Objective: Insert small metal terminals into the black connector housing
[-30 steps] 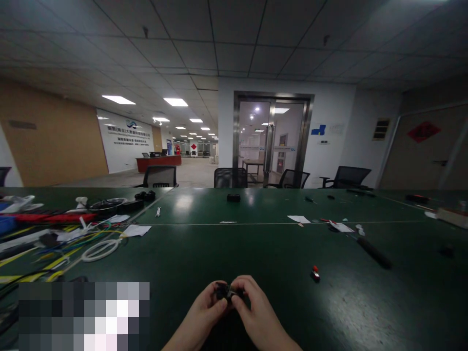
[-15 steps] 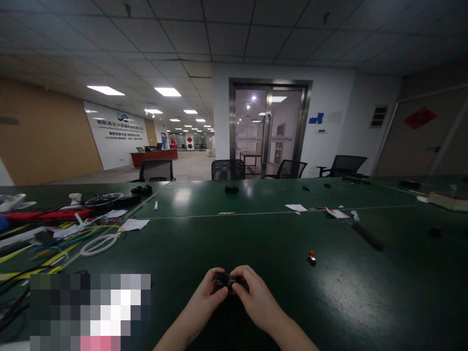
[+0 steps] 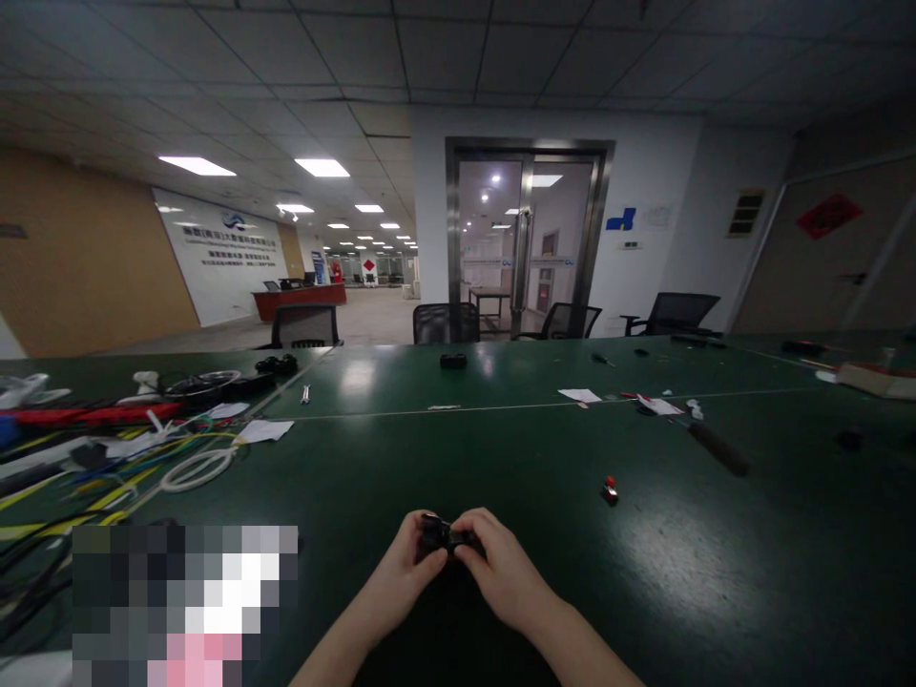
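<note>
Close to the table's near side, a small black part [image 3: 438, 532] is held between my two hands, low in the middle of the head view. My left hand [image 3: 402, 570] closes its thumb and fingers on the left end of it. The right end is pinched by my right hand [image 3: 501, 563], with the thumb in front and the fingers curled behind. Fingers cover much of the part, so its exact kind cannot be made out. Nearest to my right hand, a small red and silver object [image 3: 610, 490] lies on the dark green table [image 3: 530, 458].
At left lie tangled cables [image 3: 197, 469], white paper [image 3: 264, 431] and a wrench [image 3: 305, 394]. A black block [image 3: 452, 361] stands near the far edge. A dark-handled tool [image 3: 718, 448] rests at right. Chairs [image 3: 445, 322] line the far side. A pixelated patch hides the lower left.
Both hands still grip the black part, which shows a little more above the left fingers and seems slightly turned. The whole view has shifted slightly, with the far room sitting higher.
</note>
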`<state>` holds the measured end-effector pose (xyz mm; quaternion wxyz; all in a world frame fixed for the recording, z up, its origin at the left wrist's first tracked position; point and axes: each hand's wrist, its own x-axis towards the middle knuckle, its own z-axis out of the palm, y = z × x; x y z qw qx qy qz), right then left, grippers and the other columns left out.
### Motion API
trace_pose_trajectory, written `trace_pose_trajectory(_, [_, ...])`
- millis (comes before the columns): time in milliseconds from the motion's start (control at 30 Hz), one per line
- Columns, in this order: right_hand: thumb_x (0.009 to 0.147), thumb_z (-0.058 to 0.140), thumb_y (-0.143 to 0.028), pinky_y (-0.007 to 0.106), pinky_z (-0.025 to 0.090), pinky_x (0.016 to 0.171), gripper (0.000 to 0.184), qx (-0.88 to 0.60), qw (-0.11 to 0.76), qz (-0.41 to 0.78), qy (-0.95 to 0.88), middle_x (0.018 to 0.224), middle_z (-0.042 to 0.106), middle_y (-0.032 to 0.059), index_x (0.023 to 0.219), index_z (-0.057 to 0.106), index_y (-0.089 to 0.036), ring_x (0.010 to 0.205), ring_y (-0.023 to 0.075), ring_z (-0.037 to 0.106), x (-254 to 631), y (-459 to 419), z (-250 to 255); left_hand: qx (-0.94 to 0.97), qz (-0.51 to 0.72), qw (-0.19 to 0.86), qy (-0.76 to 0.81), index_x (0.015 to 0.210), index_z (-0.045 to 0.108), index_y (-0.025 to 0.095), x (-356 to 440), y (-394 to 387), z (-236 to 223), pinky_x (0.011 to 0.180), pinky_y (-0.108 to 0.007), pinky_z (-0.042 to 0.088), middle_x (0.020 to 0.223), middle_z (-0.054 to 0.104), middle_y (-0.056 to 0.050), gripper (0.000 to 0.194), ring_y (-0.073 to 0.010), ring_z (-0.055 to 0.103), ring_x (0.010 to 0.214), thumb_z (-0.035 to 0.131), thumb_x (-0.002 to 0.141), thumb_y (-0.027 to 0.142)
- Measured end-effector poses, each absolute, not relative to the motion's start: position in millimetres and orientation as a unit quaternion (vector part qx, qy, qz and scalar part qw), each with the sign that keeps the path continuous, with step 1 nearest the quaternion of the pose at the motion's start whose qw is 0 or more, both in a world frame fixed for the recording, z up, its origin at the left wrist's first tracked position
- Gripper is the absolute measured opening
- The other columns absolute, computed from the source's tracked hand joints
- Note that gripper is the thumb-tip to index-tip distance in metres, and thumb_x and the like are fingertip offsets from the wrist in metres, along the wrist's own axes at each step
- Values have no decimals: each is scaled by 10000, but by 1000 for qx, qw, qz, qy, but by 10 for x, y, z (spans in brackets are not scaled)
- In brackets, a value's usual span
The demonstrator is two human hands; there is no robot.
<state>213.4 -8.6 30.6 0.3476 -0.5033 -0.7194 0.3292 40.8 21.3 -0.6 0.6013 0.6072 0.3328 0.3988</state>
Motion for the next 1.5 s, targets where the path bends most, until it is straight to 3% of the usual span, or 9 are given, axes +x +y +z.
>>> trace_pose_trajectory(133, [806, 480, -170, 283, 426, 833, 174, -505, 348, 339, -713, 1028, 550, 1, 935, 571, -243, 956, 159, 537, 2128, -79, 290, 618, 372, 605, 338, 1175, 302, 237, 382, 212, 13, 860, -363, 392, 987, 566, -30, 509, -211, 549, 970, 613, 781, 315])
trace_pose_trajectory(400, [793, 500, -174, 284, 426, 844, 167, -502, 339, 341, -719, 1040, 541, -11, 917, 582, -250, 967, 155, 537, 2127, -67, 266, 672, 342, 541, 372, 1077, 391, 220, 359, 232, -32, 856, -336, 422, 1021, 573, -39, 332, -197, 551, 993, 524, 778, 164])
trace_pose_trajectory(633, [750, 562, -172, 321, 411, 897, 216, -514, 304, 312, -739, 1082, 537, 6, 938, 631, -253, 1027, 182, 517, 2138, -45, 227, 783, 253, 271, 500, 1043, 548, 206, 309, 198, 35, 902, -372, 377, 1095, 566, -61, 337, -252, 485, 1060, 574, 707, 212])
trace_pose_trajectory(933, [698, 617, -160, 339, 376, 953, 321, -526, 291, 355, -716, 1127, 532, 6, 993, 646, -283, 1063, 180, 514, 2202, -21, 233, 785, 229, 303, 489, 1128, 537, 219, 269, 198, 148, 950, -362, 354, 1146, 572, -53, 448, -237, 484, 1089, 572, 683, 180])
trace_pose_trajectory(1200, [753, 563, -187, 325, 366, 948, 189, -519, 303, 332, -727, 1119, 536, -7, 926, 603, -254, 1084, 173, 491, 2155, -15, 156, 785, 238, 307, 483, 1088, 556, 228, 268, 220, 95, 932, -358, 368, 1104, 584, -43, 401, -232, 500, 1054, 572, 691, 176])
trace_pose_trajectory(1500, [767, 530, -176, 315, 354, 963, 198, -501, 308, 341, -733, 1159, 521, -4, 934, 598, -258, 1117, 174, 473, 2167, 6, 163, 776, 243, 316, 489, 1065, 564, 224, 283, 193, 146, 923, -362, 374, 1082, 587, -45, 380, -234, 504, 1034, 552, 691, 152])
